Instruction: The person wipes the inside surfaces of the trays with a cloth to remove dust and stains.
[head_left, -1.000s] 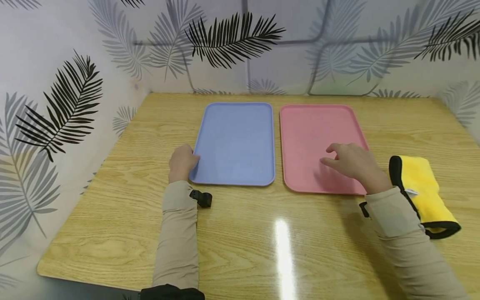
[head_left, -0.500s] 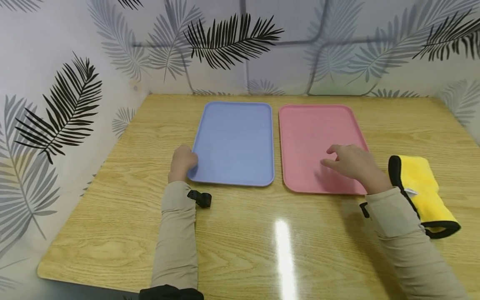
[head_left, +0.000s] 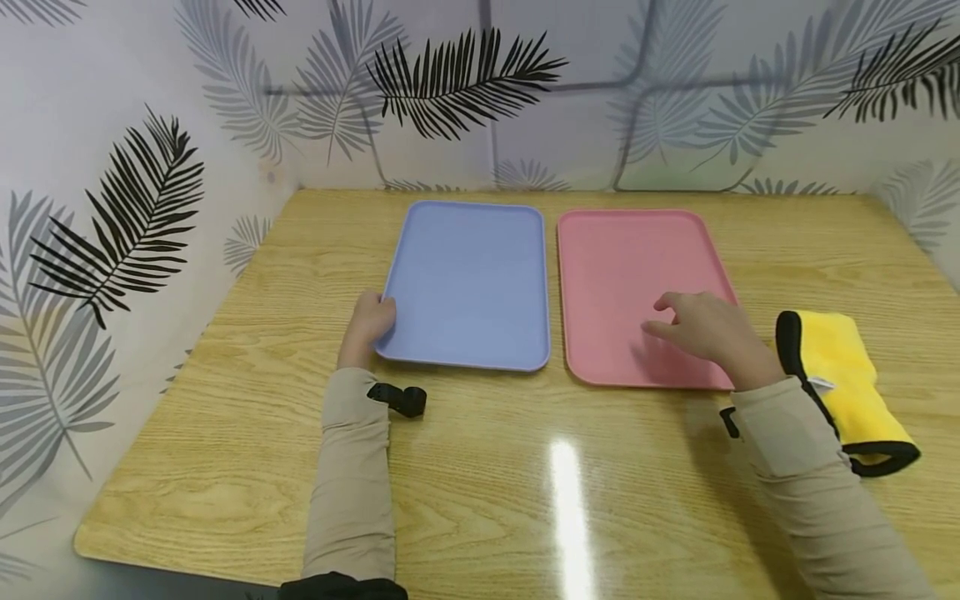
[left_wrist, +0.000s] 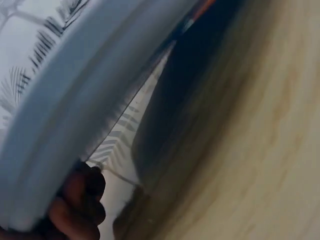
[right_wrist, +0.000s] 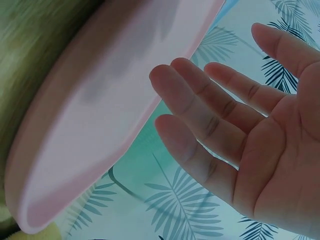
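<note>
My left hand grips the left edge of the blue tray, thumb over the rim. In the left wrist view the fingers curl beneath the tray, whose near side stands off the tabletop. Beside it lies the pink tray. Above that tray's right part hovers my right hand, fingers loosely bent and holding nothing. The right wrist view shows the right hand with fingers spread, apart from the pink tray.
A folded yellow cloth with black edging lies right of the pink tray, beside the right sleeve. The wooden table meets a leaf-patterned backdrop at the back and left. Light glares off the tabletop between the sleeves.
The blue tray's left side has risen and tilted slightly, its left edge now in the left hand's grip. The right hand has barely moved.
</note>
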